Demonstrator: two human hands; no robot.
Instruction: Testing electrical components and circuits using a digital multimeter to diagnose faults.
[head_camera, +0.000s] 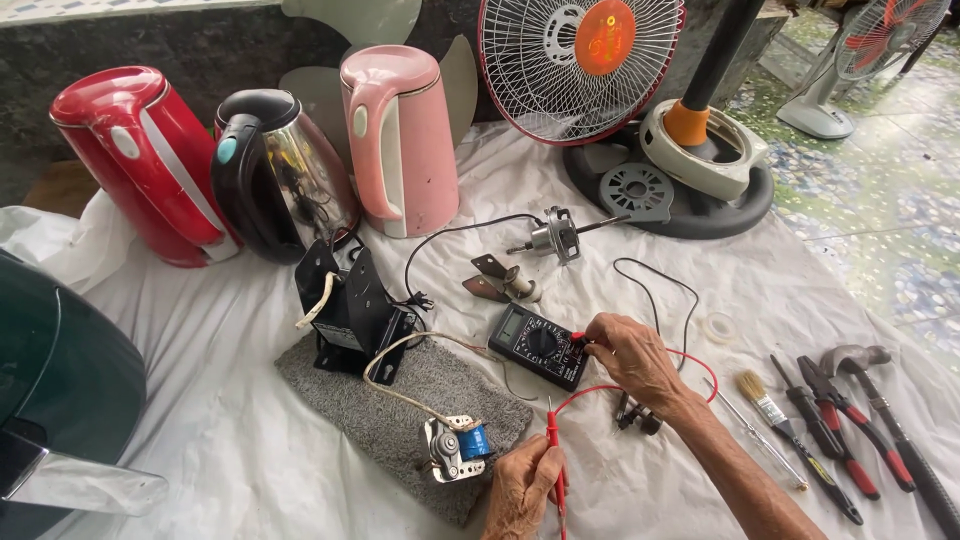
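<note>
left hand (522, 487) grasping the red probe (553, 440) beside the small motor (455, 447) on the grey mat (400, 405), right hand (630, 352) pinching a lead plug at the multimeter (540, 345): the probe tip may slip off the motor terminal, the plug seat loosely.

Three kettles: red (140, 165), steel-and-black (275, 175), pink (400, 140). Two fan grilles (580, 65), (888, 35). One multimeter (540, 345). One red probe (553, 440). Two small motors (455, 445), (557, 235). One paintbrush (765, 400). One tape roll (718, 327). One hammer (880, 410). Two hands (522, 490), (632, 352).
</note>
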